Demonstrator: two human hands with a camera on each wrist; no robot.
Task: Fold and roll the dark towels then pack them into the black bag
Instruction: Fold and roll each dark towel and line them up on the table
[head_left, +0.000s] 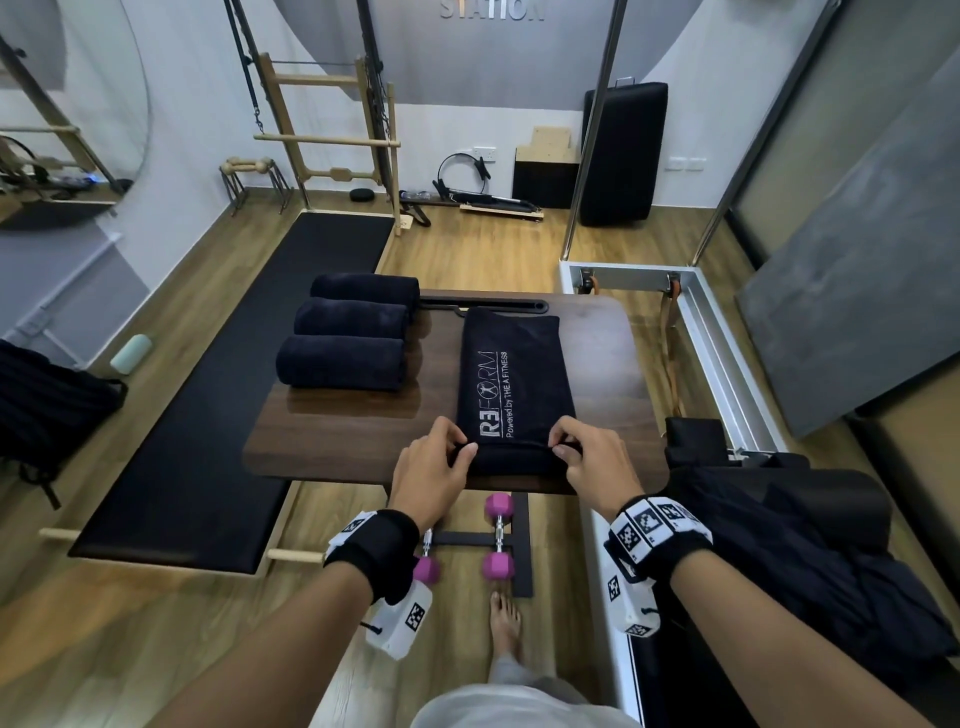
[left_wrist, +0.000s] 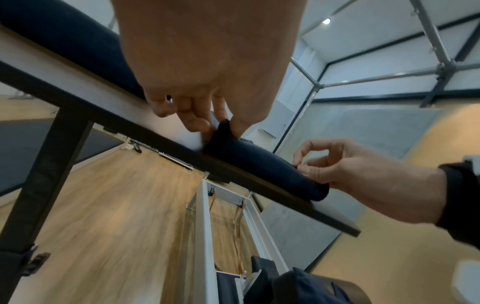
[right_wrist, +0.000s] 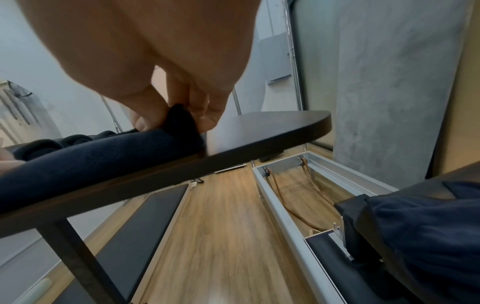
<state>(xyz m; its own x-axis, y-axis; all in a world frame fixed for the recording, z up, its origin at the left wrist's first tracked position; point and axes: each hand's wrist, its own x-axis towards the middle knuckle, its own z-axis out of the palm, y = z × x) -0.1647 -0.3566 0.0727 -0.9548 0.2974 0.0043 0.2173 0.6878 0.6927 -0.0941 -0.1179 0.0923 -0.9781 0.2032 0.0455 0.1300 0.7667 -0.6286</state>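
The folded dark towel (head_left: 514, 374) is laid on the wooden surface (head_left: 613, 374), its long axis running straight away from the person. Its near end, already turned into a small roll, is pinched at the left corner by the left hand (head_left: 431, 467) and at the right corner by the right hand (head_left: 587, 462). Both are equally near, so the roll would likely be driven forward. Three rolled towels (head_left: 348, 332) are stacked beside it, to the left.
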